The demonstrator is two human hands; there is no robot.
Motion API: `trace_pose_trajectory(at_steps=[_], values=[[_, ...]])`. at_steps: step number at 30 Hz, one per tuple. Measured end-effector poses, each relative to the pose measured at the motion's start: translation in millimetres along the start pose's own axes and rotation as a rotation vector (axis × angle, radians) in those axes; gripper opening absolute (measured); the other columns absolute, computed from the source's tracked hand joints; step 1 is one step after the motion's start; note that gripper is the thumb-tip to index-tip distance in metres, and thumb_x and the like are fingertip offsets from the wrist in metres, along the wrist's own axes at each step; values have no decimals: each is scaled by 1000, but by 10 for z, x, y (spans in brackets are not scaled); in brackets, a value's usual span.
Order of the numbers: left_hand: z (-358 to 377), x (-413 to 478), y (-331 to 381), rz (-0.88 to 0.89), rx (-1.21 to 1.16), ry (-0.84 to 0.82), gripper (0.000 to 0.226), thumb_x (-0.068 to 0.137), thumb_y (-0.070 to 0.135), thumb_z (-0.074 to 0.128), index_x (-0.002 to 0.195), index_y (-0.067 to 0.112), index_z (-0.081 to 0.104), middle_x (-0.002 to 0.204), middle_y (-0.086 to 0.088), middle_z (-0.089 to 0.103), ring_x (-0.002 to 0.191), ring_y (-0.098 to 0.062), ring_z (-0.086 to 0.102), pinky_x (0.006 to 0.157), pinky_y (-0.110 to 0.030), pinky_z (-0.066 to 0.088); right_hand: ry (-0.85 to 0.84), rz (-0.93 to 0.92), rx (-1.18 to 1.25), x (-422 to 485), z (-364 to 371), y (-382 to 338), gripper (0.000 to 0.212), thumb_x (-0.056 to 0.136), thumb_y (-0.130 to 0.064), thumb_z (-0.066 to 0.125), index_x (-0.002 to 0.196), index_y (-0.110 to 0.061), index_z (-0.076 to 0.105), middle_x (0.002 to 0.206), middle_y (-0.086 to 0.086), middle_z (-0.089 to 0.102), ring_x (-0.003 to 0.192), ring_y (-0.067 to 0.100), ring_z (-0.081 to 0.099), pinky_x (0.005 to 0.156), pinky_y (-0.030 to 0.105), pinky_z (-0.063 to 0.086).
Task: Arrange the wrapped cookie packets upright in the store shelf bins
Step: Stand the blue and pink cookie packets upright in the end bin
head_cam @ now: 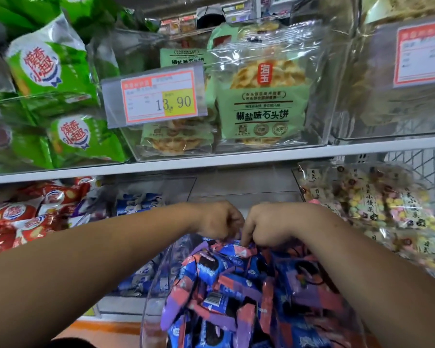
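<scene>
Fingers of left hand (220, 219) and right hand (270, 226) pinch cookie packets (226, 270) at the clear bin (158, 280) far edge, hands nearly touching.

Two bare hands are showing: the left hand (219, 219) and the right hand (264, 227). Beneath them, one clear plastic bin (156, 285) is holding blue, purple and pink wrapped cookie packets (211, 267), which are overlapping too much to count but are well over a dozen. Above the hands, two orange-bordered paper price labels (158, 96) are hanging, with the second label (423, 56) above and right of the right hand. Two bright green snack bags (50, 64) are showing their round logos above and left of the left hand. At least three pale green flat-cake packets (261, 96) are sitting straight above the hands. Several red snack packets (30, 222) are lying left of the left hand, and several clear bags of pastel sweets (387, 209) are lying right of the right hand.
</scene>
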State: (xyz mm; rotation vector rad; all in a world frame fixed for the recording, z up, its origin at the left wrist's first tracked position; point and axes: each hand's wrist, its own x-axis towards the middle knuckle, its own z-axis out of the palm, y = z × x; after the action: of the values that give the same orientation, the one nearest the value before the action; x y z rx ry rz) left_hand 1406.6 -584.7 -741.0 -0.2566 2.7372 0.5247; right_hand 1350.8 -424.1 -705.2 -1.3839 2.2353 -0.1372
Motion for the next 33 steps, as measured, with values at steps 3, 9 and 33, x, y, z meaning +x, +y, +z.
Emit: trace_pose_trajectory(at_steps=[3,9,33], values=[[79,96,2,-2,89,58,14,92,11,67,84,21,70,74,10,66,74,-12,59,61,-17,46,157,-4,91,64,-10,87,44,79,-1,50,91,-29,81,75,-16,68,74,11,66,67,21,56],[106,153,-105,1,-61,13,28,83,-7,70,99,13,81,96,0,80,82,-7,69,92,-31,59,318,-37,2,64,-142,310,12,89,-24,66,98,-29,72,89,-16,65,83,10,61,73,23,51],[-120,-4,-126,151,17,76,6,92,18,75,90,23,73,85,2,77,80,-22,72,78,-45,60,303,-3,-64,137,-111,367,27,73,-17,53,97,-12,67,98,13,70,93,35,64,69,37,57]])
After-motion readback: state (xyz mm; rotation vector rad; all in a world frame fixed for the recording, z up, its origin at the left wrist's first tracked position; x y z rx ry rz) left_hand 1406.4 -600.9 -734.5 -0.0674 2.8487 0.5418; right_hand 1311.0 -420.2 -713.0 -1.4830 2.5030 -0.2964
